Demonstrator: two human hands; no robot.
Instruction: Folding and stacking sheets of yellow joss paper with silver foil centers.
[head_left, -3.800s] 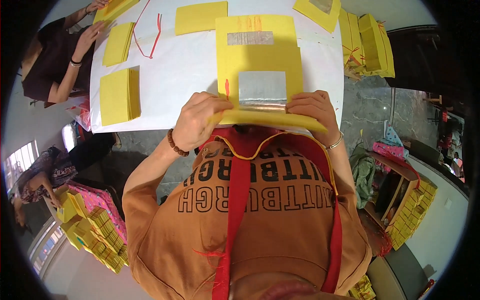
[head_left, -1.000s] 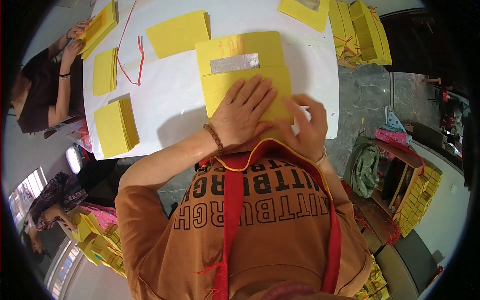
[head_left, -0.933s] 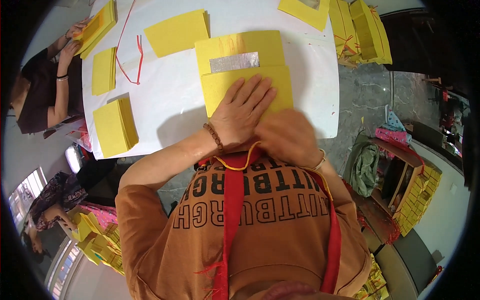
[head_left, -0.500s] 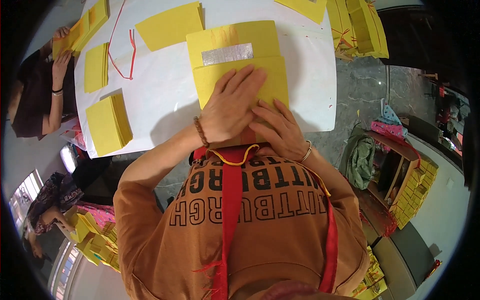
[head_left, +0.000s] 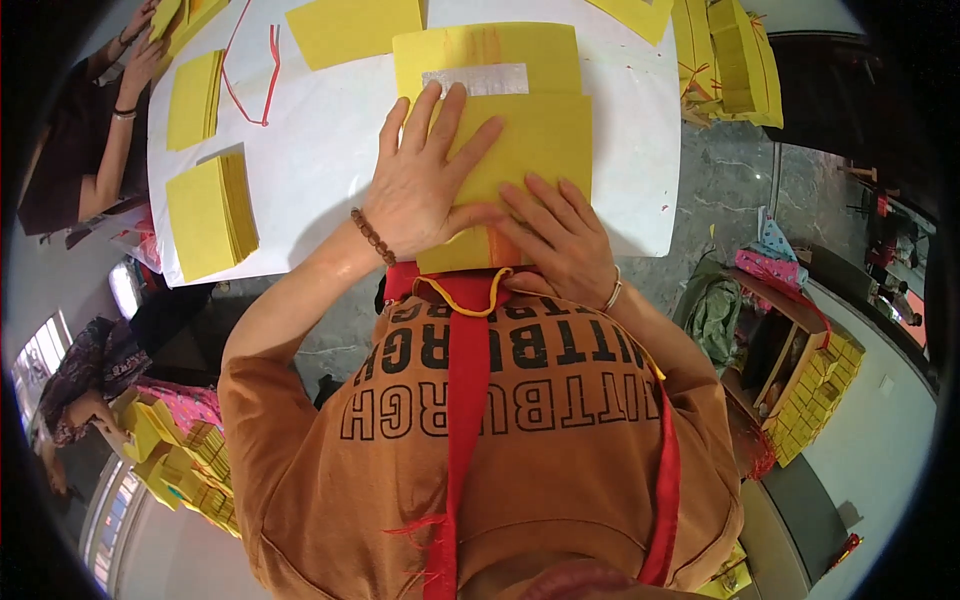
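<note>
In front of me at the table's near edge lies a stack of yellow paper (head_left: 545,140), with a folded sheet on top. Above the fold shows a silver foil patch (head_left: 490,79) on the sheet under it, with orange streaks beyond. My left hand (head_left: 425,180) is spread flat on the left part of the folded paper, its fingertips reaching the foil patch. Lower right, my right hand (head_left: 560,235) lies on the paper with its fingers stretched out, close to the left thumb. An orange-red patch (head_left: 500,245) shows at the paper's near end, partly hidden by my hands.
Yellow paper stacks (head_left: 212,215) stand on the white table (head_left: 305,175) at the left, with another stack (head_left: 355,30) at the back. A red string (head_left: 270,80) lies between them. At the far left a co-worker's hand (head_left: 142,65) handles yellow paper. Tied yellow bundles (head_left: 735,60) sit far right.
My left hand has shifted left and its fingers have spread apart over the paper. The right hand stays at the paper's lower right. The view has moved slightly.
</note>
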